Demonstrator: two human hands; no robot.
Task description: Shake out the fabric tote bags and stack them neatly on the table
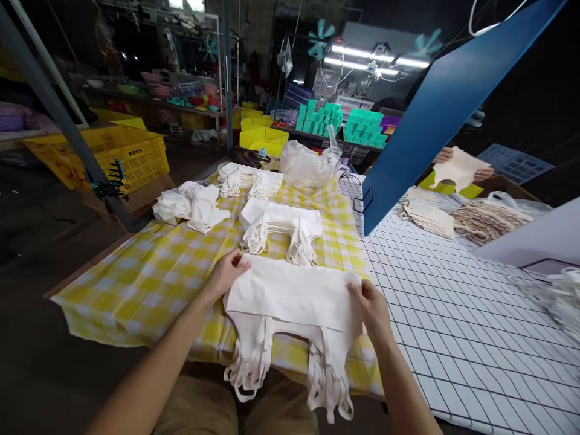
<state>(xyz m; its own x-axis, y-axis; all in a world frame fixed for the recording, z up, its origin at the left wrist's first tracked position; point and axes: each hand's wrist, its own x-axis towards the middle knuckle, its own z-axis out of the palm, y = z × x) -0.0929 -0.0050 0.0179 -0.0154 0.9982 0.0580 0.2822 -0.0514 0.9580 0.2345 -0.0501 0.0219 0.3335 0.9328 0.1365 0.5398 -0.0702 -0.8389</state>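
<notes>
A white strappy crop top (pixel 294 290) lies spread out before me, its straight hem away from me and its straps toward my lap. My left hand (pixel 229 273) pinches its far left corner between thumb and fingers. At the far right corner, my right hand (pixel 369 302) grips the hem the same way. More layers of white cloth show under its left edge, and several straps hang over the table's front edge. Just beyond lies a stack of white crop tops (pixel 283 217) with bunched straps.
Further back on the yellow checked tablecloth (pixel 131 284) are another white stack (pixel 251 178), a crumpled white pile (pixel 193 204) and a clear plastic bag (pixel 308 163). A blue panel (pixel 435 115) stands at right. Behind it, another person's hands (pixel 484 174) hold a cream garment (pixel 460 169).
</notes>
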